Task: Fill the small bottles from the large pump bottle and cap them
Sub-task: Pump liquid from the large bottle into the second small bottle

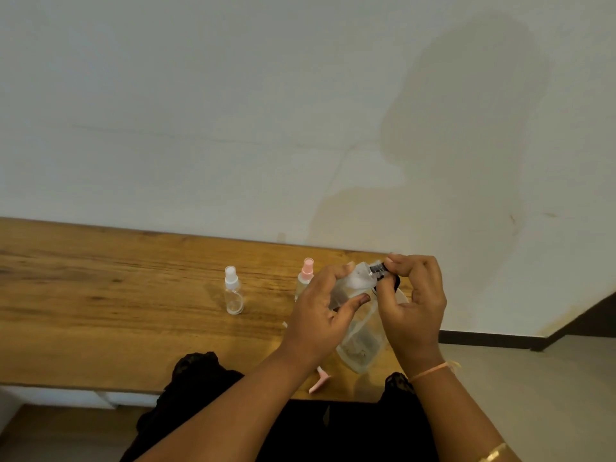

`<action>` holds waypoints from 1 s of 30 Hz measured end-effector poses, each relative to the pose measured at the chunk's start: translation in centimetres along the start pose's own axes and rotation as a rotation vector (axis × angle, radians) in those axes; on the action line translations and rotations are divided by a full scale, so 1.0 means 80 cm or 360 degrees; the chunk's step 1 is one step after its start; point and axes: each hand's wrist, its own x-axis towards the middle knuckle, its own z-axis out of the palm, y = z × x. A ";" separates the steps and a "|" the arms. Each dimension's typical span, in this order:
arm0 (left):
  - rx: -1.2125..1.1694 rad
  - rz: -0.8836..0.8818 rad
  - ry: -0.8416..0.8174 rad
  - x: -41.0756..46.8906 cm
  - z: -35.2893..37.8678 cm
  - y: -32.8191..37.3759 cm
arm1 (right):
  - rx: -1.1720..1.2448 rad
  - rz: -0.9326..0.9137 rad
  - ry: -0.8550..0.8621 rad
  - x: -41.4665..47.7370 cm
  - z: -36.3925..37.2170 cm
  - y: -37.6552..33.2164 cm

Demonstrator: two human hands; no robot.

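My left hand (325,310) grips a small clear bottle (355,283), tilted with its neck toward the right. The fingertips of my right hand (415,301) pinch the black cap (378,270) at that neck. Below both hands a large clear bottle (361,341) stands on the wooden table (116,311); its pump top is hidden behind my hands. A small clear bottle with a white spray cap (233,291) stands upright left of my hands. Another small bottle with a pink cap (305,273) stands just behind my left hand.
A pink object (320,381) lies near the table's front edge beneath my left wrist. The table runs against a white wall and ends just right of my hands. Dark clothing fills the lower middle of the view.
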 end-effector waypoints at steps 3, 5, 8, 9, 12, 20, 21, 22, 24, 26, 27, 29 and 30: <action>0.0014 0.0024 0.0019 0.000 -0.002 0.006 | 0.0015 0.0008 0.0000 0.002 -0.002 -0.008; 0.0055 0.0081 0.0033 0.000 -0.003 0.007 | -0.0016 -0.0012 -0.0008 0.003 -0.005 -0.013; 0.0063 0.0106 0.0025 0.002 -0.004 0.007 | -0.0064 -0.0026 -0.0034 0.007 -0.006 -0.014; 0.0055 0.0097 0.0025 0.003 -0.003 0.006 | -0.0066 -0.0018 -0.0038 0.008 -0.006 -0.012; 0.0023 0.0061 0.0008 0.004 -0.002 0.005 | -0.0065 -0.0007 0.0007 0.007 -0.002 -0.009; 0.0022 0.0026 0.0014 0.000 -0.002 0.001 | -0.0099 -0.0046 -0.0055 -0.001 -0.002 0.000; 0.0019 0.0036 0.0025 0.001 -0.002 0.003 | -0.0094 -0.0037 -0.0049 0.000 -0.001 -0.002; 0.0010 0.0052 0.0034 0.001 -0.002 0.004 | -0.0101 -0.0034 -0.0042 0.001 -0.002 -0.005; -0.0009 0.0086 0.0039 0.001 -0.003 0.006 | -0.0123 -0.0064 -0.0029 0.002 -0.003 -0.011; 0.0013 0.0112 0.0032 0.002 -0.003 0.006 | -0.0152 -0.0103 -0.0027 0.005 -0.005 -0.013; 0.0018 0.0114 0.0026 0.002 -0.003 0.006 | -0.0165 -0.0113 -0.0033 0.006 -0.005 -0.012; 0.0016 0.0103 0.0020 0.004 -0.002 0.005 | -0.0169 -0.0114 -0.0042 0.007 -0.005 -0.010; 0.0014 0.0100 0.0018 0.004 -0.002 0.005 | -0.0172 -0.0108 -0.0038 0.007 -0.005 -0.008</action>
